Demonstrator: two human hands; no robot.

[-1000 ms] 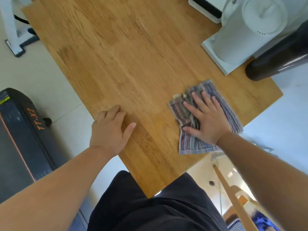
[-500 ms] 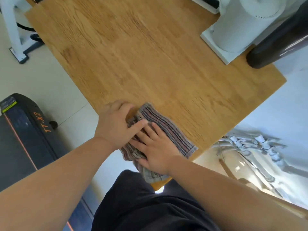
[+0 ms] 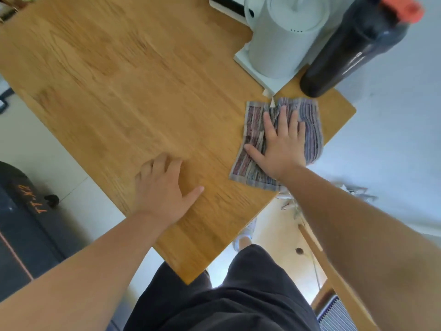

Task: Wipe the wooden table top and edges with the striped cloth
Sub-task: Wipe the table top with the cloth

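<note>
Striped cloth (image 3: 310, 125) lies flat near the wooden table's (image 3: 143, 91) right edge, just short of the white kettle (image 3: 284, 37) and dark bottle (image 3: 353, 51). My right hand (image 3: 282, 149) presses it, fingers spread; my left hand (image 3: 164, 192) rests open on bare wood.

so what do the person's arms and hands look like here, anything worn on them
Both arms are bare from the frame edge to the wrist, with no sleeves in view. The left hand and right hand wear no gloves, and no watch, ring or band shows on either, though the picture is slightly blurred. Below them, dark trousers are worn.
</note>
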